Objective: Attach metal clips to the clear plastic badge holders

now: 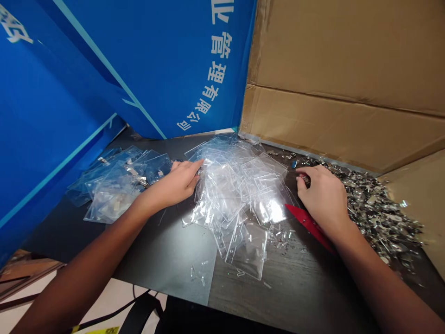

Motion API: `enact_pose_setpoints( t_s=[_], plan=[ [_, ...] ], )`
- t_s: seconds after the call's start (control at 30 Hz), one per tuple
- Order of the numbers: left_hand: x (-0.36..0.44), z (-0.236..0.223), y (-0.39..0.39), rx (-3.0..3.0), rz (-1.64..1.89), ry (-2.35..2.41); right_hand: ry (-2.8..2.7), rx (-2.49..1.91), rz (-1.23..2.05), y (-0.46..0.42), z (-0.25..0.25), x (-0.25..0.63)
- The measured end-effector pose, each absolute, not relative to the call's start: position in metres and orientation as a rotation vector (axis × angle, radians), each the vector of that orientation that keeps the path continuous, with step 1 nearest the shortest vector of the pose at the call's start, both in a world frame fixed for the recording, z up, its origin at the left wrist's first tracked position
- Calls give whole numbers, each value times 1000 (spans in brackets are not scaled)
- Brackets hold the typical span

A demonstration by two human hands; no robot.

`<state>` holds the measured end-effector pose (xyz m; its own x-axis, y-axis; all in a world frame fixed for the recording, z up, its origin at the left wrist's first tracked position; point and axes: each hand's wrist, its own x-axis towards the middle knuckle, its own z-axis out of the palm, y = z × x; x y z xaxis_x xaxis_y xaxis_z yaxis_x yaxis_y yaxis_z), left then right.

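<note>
My left hand [183, 182] is at the left edge of a heap of clear plastic card sleeves [222, 190]. Its index finger stretches onto the sleeves, and the thumb stands apart below. No held object shows in it. Over on the right, my right hand [322, 192] hovers with bent fingers beside a big pile of small metal clips [375, 208]. A gap shows between its thumb and index finger, with nothing plainly held. Beneath that wrist lies a red pointed flat piece [308, 223], partly hidden by the forearm.
Left of the heap lies another group of sleeves [114, 190] with metal clips on them. Small clear plastic strips [283, 235] are scattered on the dark table [243, 294]. A blue printed panel [139, 60] and a cardboard wall [347, 69] stand behind.
</note>
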<state>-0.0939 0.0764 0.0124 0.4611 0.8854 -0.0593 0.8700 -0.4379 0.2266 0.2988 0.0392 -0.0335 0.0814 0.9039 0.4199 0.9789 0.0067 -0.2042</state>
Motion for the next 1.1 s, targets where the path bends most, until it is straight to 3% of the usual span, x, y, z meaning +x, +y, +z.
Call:
enact_pose_setpoints(
  t_s=[0.23, 0.5, 0.8, 0.9, 1.1],
  plan=[
    [-79, 6, 74, 2122, 598, 1544, -1839, -1898, -214, 33, -30, 292],
    [-74, 5, 73, 1723, 723, 1522, -1817, -1769, -187, 23, -23, 289],
    [-78, 33, 71, 1591, 1206, 1557, -1763, -1524, -218, 11, -16, 277],
    [-74, 37, 67, 1583, 1334, 1555, -1755, -1468, -69, 3, -12, 269],
    [-51, 34, 46, 1465, 1372, 1301, -1772, -1316, 547, -20, -5, 237]
  ],
)
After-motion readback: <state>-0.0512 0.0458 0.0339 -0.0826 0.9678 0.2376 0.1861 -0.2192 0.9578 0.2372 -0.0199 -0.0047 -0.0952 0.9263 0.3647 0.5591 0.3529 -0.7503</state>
